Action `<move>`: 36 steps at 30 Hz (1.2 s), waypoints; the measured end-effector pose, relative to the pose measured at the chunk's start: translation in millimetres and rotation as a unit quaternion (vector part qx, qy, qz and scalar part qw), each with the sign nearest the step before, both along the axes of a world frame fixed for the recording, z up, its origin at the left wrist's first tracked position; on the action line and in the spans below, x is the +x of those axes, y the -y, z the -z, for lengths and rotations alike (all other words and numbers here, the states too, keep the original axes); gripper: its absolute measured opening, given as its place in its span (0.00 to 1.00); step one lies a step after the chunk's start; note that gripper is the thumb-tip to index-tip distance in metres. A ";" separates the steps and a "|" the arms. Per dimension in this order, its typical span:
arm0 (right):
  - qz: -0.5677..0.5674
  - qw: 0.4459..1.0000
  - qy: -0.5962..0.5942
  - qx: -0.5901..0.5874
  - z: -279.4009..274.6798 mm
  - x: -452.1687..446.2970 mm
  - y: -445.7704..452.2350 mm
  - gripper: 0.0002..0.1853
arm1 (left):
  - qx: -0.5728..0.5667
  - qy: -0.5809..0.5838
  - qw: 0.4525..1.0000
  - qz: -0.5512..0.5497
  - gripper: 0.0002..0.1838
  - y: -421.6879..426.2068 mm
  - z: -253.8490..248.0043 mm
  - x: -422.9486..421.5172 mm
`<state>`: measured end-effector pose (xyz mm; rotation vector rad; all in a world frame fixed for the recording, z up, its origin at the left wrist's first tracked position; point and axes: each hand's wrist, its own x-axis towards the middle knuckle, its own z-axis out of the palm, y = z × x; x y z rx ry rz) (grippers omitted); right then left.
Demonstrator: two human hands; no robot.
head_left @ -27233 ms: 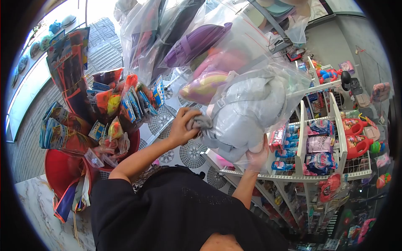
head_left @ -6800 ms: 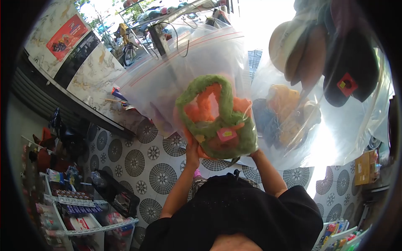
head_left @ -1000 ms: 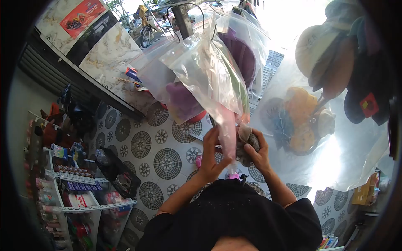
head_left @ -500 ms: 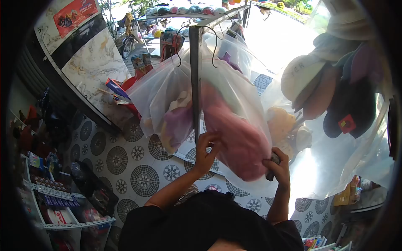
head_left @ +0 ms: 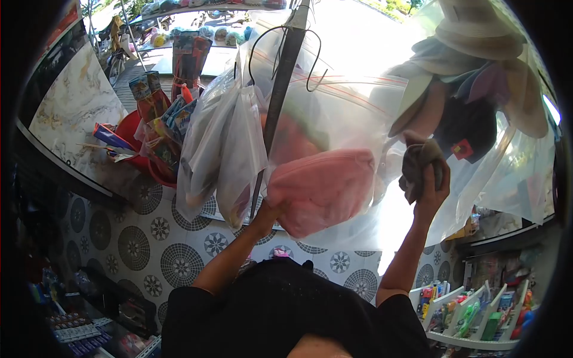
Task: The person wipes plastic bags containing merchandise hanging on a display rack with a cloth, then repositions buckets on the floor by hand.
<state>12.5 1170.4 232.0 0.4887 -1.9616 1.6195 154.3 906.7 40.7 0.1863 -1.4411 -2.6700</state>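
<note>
Your left hand (head_left: 271,216) is at the lower left corner of the pink pouch (head_left: 325,188), thumb over the front of the clear bag (head_left: 361,113) around it; the fingers go out of sight behind, so you cannot tell how tightly they close. The pouch lies just to the right of that thumb, its long axis running sideways from it and climbing a little toward your right. Your left hand is the nearer one, touching; your right hand (head_left: 437,185) is raised past the pouch's far end, apart from it, fingers curled firmly round a crumpled grey-brown cloth (head_left: 418,164). Up from your left hand slants a metal post (head_left: 277,107), with other filled bags (head_left: 239,149) hanging to its left, their contents hard to make out. Behind the pouch, a green shape (head_left: 316,134) and a red one (head_left: 292,143) blur through plastic. Above and beyond your right hand are hats (head_left: 477,36); well off past your left, a red bucket (head_left: 128,128). Glare washes out what lies behind your right wrist, and the dark lens rim cuts off the corners
</note>
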 end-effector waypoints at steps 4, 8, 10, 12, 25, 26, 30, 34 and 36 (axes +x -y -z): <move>0.056 0.988 -0.144 -0.001 -13.3 28.3 78.4 0.21 | -0.038 -0.005 0.998 0.040 0.29 1.9 0.4 6.8; 0.013 0.978 -0.100 0.181 62.6 43.3 148.6 0.26 | -0.089 0.064 0.988 0.110 0.32 16.6 -6.5 8.9; 0.033 0.978 -0.074 0.191 102.6 93.0 162.8 0.27 | 0.050 0.003 0.998 0.049 0.33 8.6 -6.1 6.0; 0.031 0.976 -0.054 0.211 148.2 135.4 159.8 0.27 | 0.107 0.027 0.993 0.039 0.29 19.7 -5.1 4.8; 0.030 0.989 -0.047 0.136 105.3 114.2 178.3 0.30 | 0.067 0.011 0.997 0.034 0.29 28.5 17.0 4.9; 0.035 0.987 -0.034 0.150 123.6 117.9 182.2 0.31 | 0.097 0.015 0.995 0.034 0.28 29.2 15.8 3.1; -0.005 0.976 -0.017 0.215 207.9 161.4 166.1 0.31 | 0.165 0.005 0.963 0.215 0.30 67.1 32.2 -5.8; -0.063 0.983 0.047 0.168 223.0 175.7 141.2 0.32 | 0.043 0.073 0.993 -0.081 0.30 54.6 25.1 -11.7; -0.029 0.989 -0.061 0.130 174.6 148.5 137.7 0.31 | 0.065 0.064 0.995 -0.049 0.29 58.6 29.0 -14.9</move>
